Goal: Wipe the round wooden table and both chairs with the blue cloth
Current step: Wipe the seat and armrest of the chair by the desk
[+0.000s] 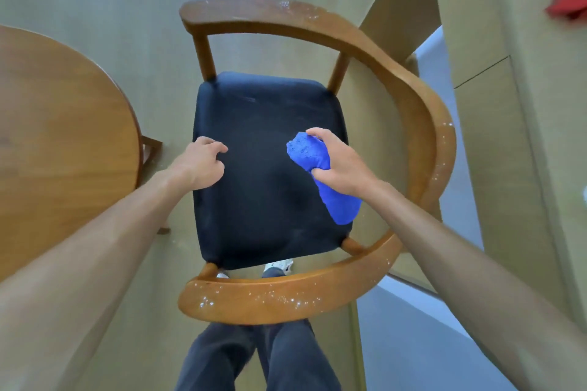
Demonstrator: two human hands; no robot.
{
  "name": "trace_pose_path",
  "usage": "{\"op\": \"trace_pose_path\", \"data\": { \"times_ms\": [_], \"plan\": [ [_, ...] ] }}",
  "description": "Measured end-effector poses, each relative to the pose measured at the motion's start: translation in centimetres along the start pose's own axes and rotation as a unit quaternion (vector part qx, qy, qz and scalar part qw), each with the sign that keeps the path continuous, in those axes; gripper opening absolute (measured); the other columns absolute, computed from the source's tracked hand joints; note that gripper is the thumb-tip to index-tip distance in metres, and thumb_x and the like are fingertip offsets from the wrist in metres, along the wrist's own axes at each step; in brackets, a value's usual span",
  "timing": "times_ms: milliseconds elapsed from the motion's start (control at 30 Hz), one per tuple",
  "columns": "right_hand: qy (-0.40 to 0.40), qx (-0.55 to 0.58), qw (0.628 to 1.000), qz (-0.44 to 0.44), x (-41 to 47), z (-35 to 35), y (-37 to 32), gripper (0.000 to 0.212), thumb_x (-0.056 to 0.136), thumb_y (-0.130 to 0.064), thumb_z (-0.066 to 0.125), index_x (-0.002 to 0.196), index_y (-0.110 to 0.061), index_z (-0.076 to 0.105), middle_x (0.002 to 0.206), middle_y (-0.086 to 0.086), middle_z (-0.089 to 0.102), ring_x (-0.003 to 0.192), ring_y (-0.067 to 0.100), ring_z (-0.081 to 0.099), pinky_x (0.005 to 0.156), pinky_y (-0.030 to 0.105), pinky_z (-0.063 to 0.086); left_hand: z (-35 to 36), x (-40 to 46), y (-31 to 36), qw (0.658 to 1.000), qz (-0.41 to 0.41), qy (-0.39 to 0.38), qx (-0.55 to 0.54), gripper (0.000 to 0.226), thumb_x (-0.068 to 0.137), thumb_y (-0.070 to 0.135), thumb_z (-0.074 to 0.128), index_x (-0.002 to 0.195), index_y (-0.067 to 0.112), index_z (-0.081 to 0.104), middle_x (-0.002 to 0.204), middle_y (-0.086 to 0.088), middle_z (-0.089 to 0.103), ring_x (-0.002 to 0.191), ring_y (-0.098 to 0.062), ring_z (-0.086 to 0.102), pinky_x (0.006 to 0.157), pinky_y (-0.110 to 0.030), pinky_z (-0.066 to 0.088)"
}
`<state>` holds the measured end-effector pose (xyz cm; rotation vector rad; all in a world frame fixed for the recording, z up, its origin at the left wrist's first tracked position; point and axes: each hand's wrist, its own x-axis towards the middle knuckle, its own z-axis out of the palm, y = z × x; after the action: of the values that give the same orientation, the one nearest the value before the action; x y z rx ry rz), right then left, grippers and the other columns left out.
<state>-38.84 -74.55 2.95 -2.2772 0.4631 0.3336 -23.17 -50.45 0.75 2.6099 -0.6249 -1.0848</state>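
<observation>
Over chair seat [263, 168] | right hand [341, 165] clenched around blue cloth [320, 174] | left hand [203, 165] empty, fingers loosely curled

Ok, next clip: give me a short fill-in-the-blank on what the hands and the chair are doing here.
1. The right hand grips a bunched cloth whose colour is ____.
2. The left hand holds nothing and rests on the chair's dark ____.
3. White specks dot the chair's curved wooden ____ rail.
4. The round wooden table stands on the person's ____ side.

Missing words: blue; seat; arm; left
</observation>
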Motion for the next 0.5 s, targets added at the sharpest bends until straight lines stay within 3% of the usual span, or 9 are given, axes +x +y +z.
{"op": "trace_pose_path", "data": {
  "times_ms": [67, 200, 333, 400, 500],
  "plan": [
    [0.044, -0.004, 0.999, 0.012, -2.3, -1.7, -0.7, 0.068, 0.075, -0.014, 0.063, 0.134, -0.034, 0.036, 0.128, -0.019, 0.048, 0.107, 0.009, 0.050, 0.086, 0.022, 0.035, -1.0, -1.1, 0.8, 1.000, 0.014, 0.018, -0.004, 0.043, 0.097, 0.012, 0.041, 0.139, 0.018, 0.046, 0.150, -0.002, 0.031, 0.135, -0.025, 0.036, 0.110, -0.039, 0.036],
    [0.126, -0.022, 0.992, 0.013, -8.1, -5.3, -1.0, 0.065, 0.076, -0.010, 0.066, 0.134, -0.027, 0.043, 0.132, -0.013, 0.051, 0.116, 0.010, 0.049, 0.095, 0.022, 0.036, -1.6, -3.8, 2.4, 0.998, 0.049, 0.024, -0.006, 0.042, 0.096, 0.013, 0.041, 0.137, 0.018, 0.047, 0.148, -0.002, 0.033, 0.134, -0.025, 0.037, 0.110, -0.039, 0.036],
    [0.164, -0.121, 0.979, -0.004, -13.2, -6.6, 1.3, 0.063, 0.078, -0.008, 0.069, 0.136, -0.020, 0.046, 0.137, -0.002, 0.046, 0.119, 0.020, 0.043, 0.101, 0.027, 0.032, -0.6, -5.8, 4.2, 0.997, 0.070, 0.020, 0.001, 0.042, 0.096, 0.015, 0.040, 0.137, 0.021, 0.047, 0.148, -0.001, 0.032, 0.131, -0.023, 0.038, 0.104, -0.039, 0.041],
    [0.158, -0.188, 0.969, 0.027, -15.0, -6.0, 3.5, 0.061, 0.082, -0.014, 0.069, 0.139, -0.018, 0.046, 0.141, 0.003, 0.043, 0.123, 0.025, 0.039, 0.104, 0.035, 0.036, 0.6, -6.7, 5.2, 0.996, 0.085, 0.014, -0.005, 0.041, 0.096, 0.016, 0.040, 0.137, 0.021, 0.047, 0.147, 0.001, 0.033, 0.129, -0.021, 0.040, 0.100, -0.037, 0.043],
    [0.086, -0.290, 0.944, 0.130, -17.1, -3.1, 6.9, 0.060, 0.091, -0.034, 0.060, 0.145, -0.027, 0.036, 0.150, -0.001, 0.033, 0.129, 0.026, 0.032, 0.098, 0.042, 0.041, 3.3, -7.9, 6.8, 0.994, 0.108, 0.014, -0.015, 0.041, 0.097, 0.017, 0.040, 0.137, 0.021, 0.046, 0.146, 0.002, 0.034, 0.127, -0.018, 0.040, 0.096, -0.035, 0.044]
  ]
}}
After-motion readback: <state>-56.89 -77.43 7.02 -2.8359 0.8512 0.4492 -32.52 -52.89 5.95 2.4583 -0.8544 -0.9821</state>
